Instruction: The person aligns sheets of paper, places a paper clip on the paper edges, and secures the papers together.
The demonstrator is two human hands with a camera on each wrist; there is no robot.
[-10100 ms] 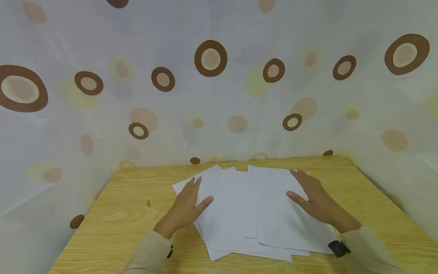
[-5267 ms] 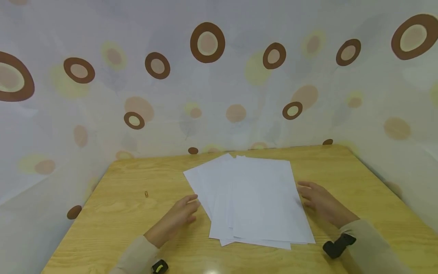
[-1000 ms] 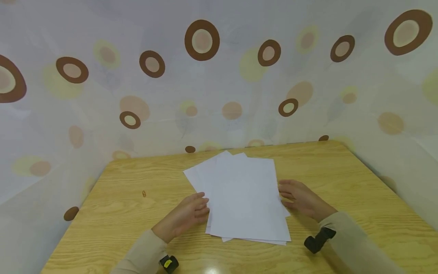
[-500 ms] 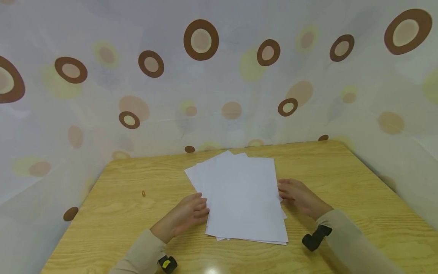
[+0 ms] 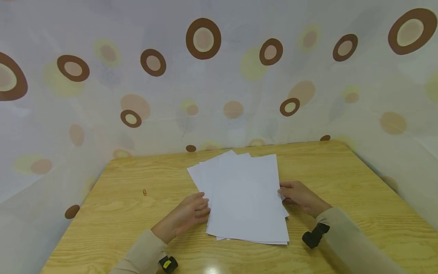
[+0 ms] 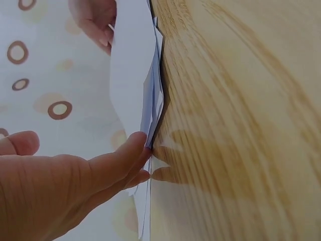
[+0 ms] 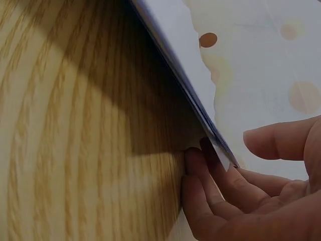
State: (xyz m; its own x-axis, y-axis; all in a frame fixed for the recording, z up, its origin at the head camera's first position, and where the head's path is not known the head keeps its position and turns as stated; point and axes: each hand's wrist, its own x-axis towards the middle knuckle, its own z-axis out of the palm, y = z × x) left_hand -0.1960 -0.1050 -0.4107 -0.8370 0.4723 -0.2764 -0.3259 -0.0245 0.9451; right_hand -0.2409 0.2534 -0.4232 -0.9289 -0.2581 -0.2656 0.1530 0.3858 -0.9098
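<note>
Sheets: a loose pile of white sheets (image 5: 246,198) lies mid-desk, fanned at the far left corner and the near edge, so not yet square.
Left hand: left hand (image 5: 186,216) rests on the desk at the pile's left edge; in the left wrist view its fingers (image 6: 120,160) are nearly straight, tips pressing the sheet edges, gripping nothing.
Right hand: right hand (image 5: 301,197) is at the right edge; in the right wrist view its fingers (image 7: 210,175) curl under the lifted edge with the thumb above, a light pinch on the sheets.
Doing it well: I'd judge even inward pressure from both sides best, with the pile kept low so no sheet buckles.
Desk: wooden desk (image 5: 342,182).
Clip: a small clip (image 5: 145,192) lies well to the left.
</note>
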